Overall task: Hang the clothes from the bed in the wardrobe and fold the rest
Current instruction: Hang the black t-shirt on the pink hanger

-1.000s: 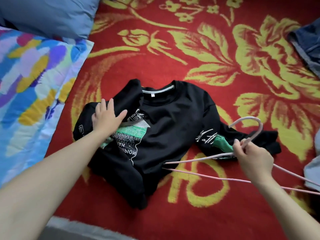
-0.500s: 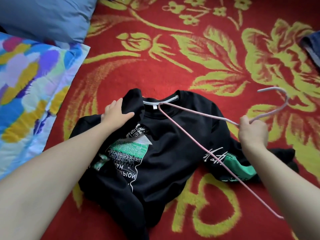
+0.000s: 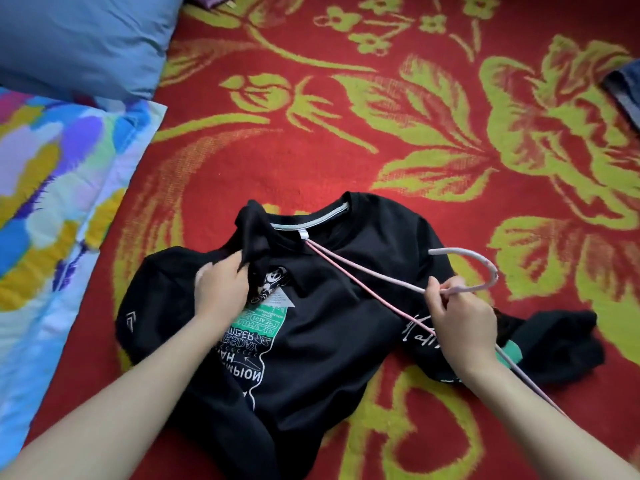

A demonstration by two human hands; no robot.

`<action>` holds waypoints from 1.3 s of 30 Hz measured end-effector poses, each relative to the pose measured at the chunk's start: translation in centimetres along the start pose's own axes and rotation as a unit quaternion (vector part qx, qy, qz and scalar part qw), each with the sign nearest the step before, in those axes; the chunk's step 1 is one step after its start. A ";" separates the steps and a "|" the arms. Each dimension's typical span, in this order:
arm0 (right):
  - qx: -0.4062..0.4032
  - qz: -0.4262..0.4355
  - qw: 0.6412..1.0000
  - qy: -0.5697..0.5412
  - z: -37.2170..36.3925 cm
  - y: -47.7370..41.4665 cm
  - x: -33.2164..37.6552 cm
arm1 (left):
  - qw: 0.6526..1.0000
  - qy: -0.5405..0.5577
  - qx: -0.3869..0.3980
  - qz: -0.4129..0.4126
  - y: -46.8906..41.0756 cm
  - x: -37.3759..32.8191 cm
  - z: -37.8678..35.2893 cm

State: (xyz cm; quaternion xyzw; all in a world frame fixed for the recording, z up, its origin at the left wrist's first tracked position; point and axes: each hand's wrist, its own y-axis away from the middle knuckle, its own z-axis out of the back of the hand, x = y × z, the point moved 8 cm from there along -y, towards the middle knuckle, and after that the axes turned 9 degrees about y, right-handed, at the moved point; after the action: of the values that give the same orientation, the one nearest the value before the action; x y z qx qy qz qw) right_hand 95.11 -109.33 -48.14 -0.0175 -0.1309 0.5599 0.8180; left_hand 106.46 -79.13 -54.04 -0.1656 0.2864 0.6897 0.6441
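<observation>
A black t-shirt [image 3: 332,327] with a green and white print lies face up on the red and yellow bed cover [image 3: 398,140], its collar pointing away from me. My left hand [image 3: 221,289] grips a bunch of the shirt's fabric at the left of the collar. My right hand [image 3: 460,317] holds a pink wire hanger [image 3: 349,275] by its neck, below the hook. One corner of the hanger pokes into the collar opening, just under the white label. The hanger's other end runs under my right forearm.
A blue pillow [image 3: 86,39] lies at the top left, and a multicoloured quilt [image 3: 52,188] covers the left edge. A piece of denim clothing [image 3: 627,91] shows at the right edge. Bare bed cover stretches beyond the shirt.
My right hand swung the hanger from beside the shirt to over it, and its corner has now entered the collar. My left hand went from resting on the shoulder to gripping fabric.
</observation>
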 end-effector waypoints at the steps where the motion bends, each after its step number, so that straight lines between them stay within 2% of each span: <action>1: -0.011 0.020 1.000 0.008 0.2 0.1 0.5 | 1.000 -0.010 -0.013 -0.020 2.2 0.2 0.6; 3: -0.020 0.015 1.000 -0.002 0.1 0.3 0.5 | 0.995 -0.063 -0.009 -0.071 6.5 0.7 0.6; 6: -0.035 0.001 0.999 -0.026 0.3 0.7 -0.2 | 0.970 -0.185 0.021 -0.157 13.2 1.2 -1.7; 8: -0.054 0.030 0.998 -0.005 0.8 1.2 0.2 | 0.958 -0.237 0.075 -0.144 16.7 1.8 -3.7; 10: -0.070 0.055 0.996 0.023 1.3 2.0 0.9 | 0.958 -0.239 0.130 -0.086 18.6 2.5 -5.1; 12: -0.086 0.076 0.992 0.048 1.8 2.9 1.2 | 0.967 -0.215 0.127 -0.057 18.0 2.2 -5.1; 15: -0.090 0.075 0.992 0.045 2.2 3.6 1.2 | 0.974 -0.197 0.094 -0.057 13.9 0.6 -4.5; 16: -0.091 0.069 0.993 0.039 2.4 3.8 1.0 | 0.973 -0.203 0.098 -0.056 12.3 0.2 -4.6; 18: -0.083 0.048 0.995 0.025 2.7 4.3 0.4 | 0.965 -0.209 0.157 -0.033 9.5 0.0 -6.0; 20: -0.065 0.030 0.997 0.007 2.8 4.8 0.0 | 0.970 -0.164 0.182 -0.002 8.0 0.4 -6.8; 22: -0.045 0.000 0.999 -0.010 3.4 5.6 -0.8 | 0.986 -0.077 0.146 -0.005 7.8 -0.1 -5.6; 24: -0.030 -0.031 0.998 -0.034 4.2 6.0 -1.4 | 0.995 -0.013 0.075 -0.063 8.0 -1.4 -2.5; 27: -0.059 -0.061 0.993 -0.084 7.0 6.1 -2.0 | 0.984 0.045 0.023 -0.171 8.8 -4.3 3.3; 31: -0.163 0.032 0.983 -0.083 12.2 4.9 0.4 | 0.960 0.047 -0.015 -0.275 9.8 -7.5 10.1; 34: -0.209 0.050 0.974 -0.069 15.3 4.1 1.0 | 0.966 0.136 -0.034 -0.216 9.5 -6.8 13.3; 36: -0.230 0.020 0.969 -0.091 17.1 4.2 0.6 | 0.962 0.217 -0.001 -0.168 9.4 -5.7 14.5; 39: -0.241 -0.051 0.955 -0.164 18.4 4.7 -0.6 | 0.951 0.266 0.021 -0.159 9.9 -5.0 16.5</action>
State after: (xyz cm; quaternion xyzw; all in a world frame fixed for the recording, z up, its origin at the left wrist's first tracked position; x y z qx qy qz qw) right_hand 86.27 -110.34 -31.33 -0.1149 -0.3951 0.4646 0.7841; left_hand 99.64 -73.09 -36.39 -0.3729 0.4313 0.5031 0.6495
